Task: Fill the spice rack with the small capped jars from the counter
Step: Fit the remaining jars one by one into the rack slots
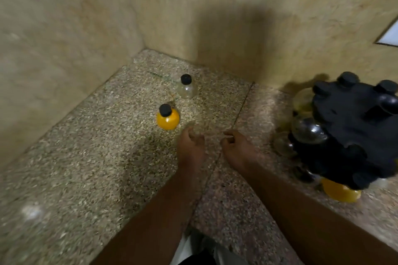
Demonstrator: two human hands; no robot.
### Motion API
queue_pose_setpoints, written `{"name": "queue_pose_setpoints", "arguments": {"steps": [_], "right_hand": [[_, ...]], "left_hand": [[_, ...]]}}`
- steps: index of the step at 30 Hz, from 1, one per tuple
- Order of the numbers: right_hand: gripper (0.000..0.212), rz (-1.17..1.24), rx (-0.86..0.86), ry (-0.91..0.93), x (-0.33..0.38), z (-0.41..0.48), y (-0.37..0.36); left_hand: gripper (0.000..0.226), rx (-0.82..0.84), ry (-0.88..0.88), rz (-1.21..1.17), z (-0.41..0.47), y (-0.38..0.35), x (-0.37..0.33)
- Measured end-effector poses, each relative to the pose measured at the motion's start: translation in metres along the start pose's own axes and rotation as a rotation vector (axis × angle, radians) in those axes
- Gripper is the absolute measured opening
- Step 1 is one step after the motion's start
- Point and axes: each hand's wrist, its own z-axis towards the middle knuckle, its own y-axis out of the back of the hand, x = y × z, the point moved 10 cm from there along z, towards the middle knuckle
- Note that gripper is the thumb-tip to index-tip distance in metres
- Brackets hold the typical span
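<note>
Two capped jars are waiting on the bench [86, 168]. The yellow jar [168, 119] is standing upright just beyond the left hand [191, 146]. The clear jar [187, 89] is standing upright behind it, nearer the corner where the walls [64, 28] meet. The two are sitting near each other without touching, and well apart from the rack [353, 127]. The rack is standing at the right of the view and already carrying several jars in its black frame.

Both hands are hovering low over the bench, side by side. The right hand [238, 148] is lying between the left hand and the rack. Each grip is released, with fingers loosely curled and holding nothing, and neither is touching a jar.

The likeliest slip is a careless reach. Going for the clear jar past the yellow one is asking for a wrist to clip the yellow jar's cap and tip it. A round-bellied jar would roll, and if these are glass, a fall on a stone bench is risking a crack. Lifting by the cap alone is also chancy, since the cap may be sitting loose.

At the rack, blur is hiding which slots are free. Pushing a jar into a taken or tight place could be jolting its neighbours out.
</note>
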Motion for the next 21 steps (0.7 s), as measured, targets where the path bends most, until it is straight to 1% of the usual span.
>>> {"name": "queue_pose_setpoints", "arguments": {"steps": [3, 5, 6, 9, 11, 14, 16, 21], "right_hand": [[0.046, -0.113, 0.093, 0.028, 0.013, 0.012, -0.040], [0.055, -0.280, 0.164, 0.095, 0.026, 0.020, -0.070], [0.059, -0.374, 0.203, 0.132, 0.031, 0.023, -0.083], [0.072, -0.541, 0.247, 0.217, 0.042, 0.030, -0.108], [0.081, -0.636, 0.281, 0.219, 0.044, 0.035, -0.126], [0.098, -0.771, 0.375, 0.154, 0.037, 0.042, -0.146], [0.106, -0.810, 0.409, 0.138, 0.033, 0.045, -0.152], [0.115, -0.828, 0.443, 0.132, 0.027, 0.050, -0.161]], "left_hand": [[0.054, -0.149, 0.107, -0.034, 0.007, 0.037, 0.024], [0.059, -0.221, 0.214, -0.014, 0.016, 0.060, 0.046], [0.062, -0.245, 0.232, -0.016, 0.021, 0.068, 0.054], [0.076, -0.274, 0.176, -0.012, 0.043, 0.082, 0.061], [0.082, -0.263, 0.103, 0.020, 0.057, 0.087, 0.056], [0.079, -0.223, -0.029, 0.095, 0.076, 0.087, 0.037], [0.074, -0.190, -0.095, 0.108, 0.087, 0.084, 0.027], [0.059, -0.177, -0.162, 0.116, 0.110, 0.084, 0.021]]}}
